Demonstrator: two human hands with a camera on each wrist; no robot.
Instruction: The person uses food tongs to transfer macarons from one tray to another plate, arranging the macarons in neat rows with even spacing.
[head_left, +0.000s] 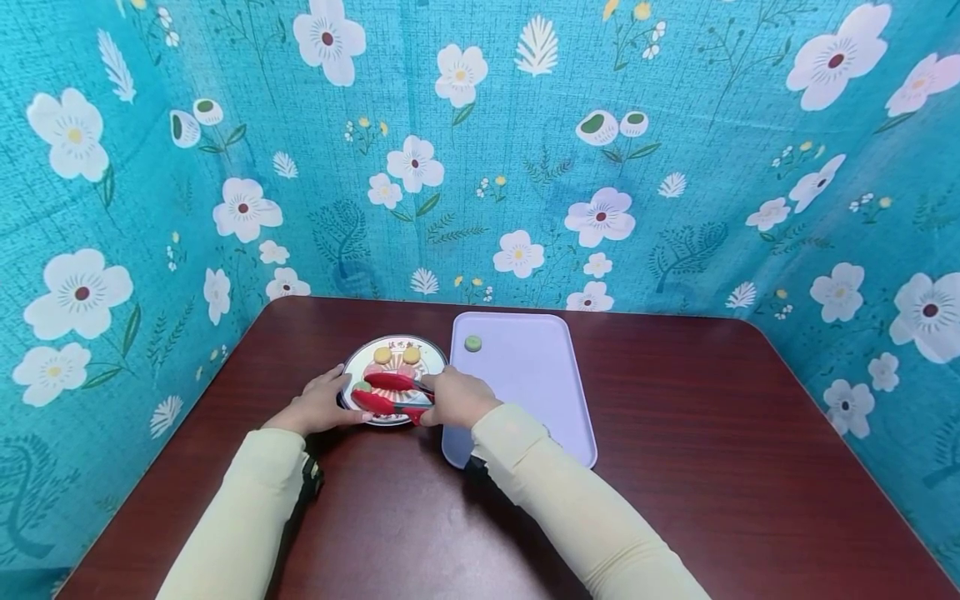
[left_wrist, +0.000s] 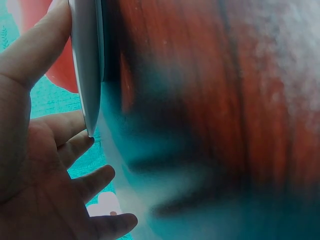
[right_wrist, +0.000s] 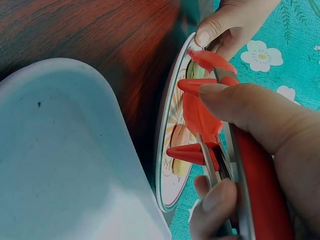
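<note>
My left hand [head_left: 322,404] holds the rim of a round patterned plate [head_left: 361,364] at its left side, thumb on the near edge, the other fingers spread. My right hand [head_left: 459,398] grips red-tipped metal tongs [right_wrist: 260,185] over the plate. The tongs' tips stand apart, close to a green macaron [head_left: 362,387] at the plate's left. Two yellow macarons [head_left: 383,355] lie toward the plate's back, with pink macarons [head_left: 408,370] in front of them, partly hidden by the tongs.
A lilac rectangular tray [head_left: 525,392] lies right of the plate, its left edge close to the plate. Another green macaron [head_left: 472,342] sits in its far left corner. Both are on a dark red-brown table [head_left: 690,433], with a flowered blue cloth [head_left: 480,167] behind.
</note>
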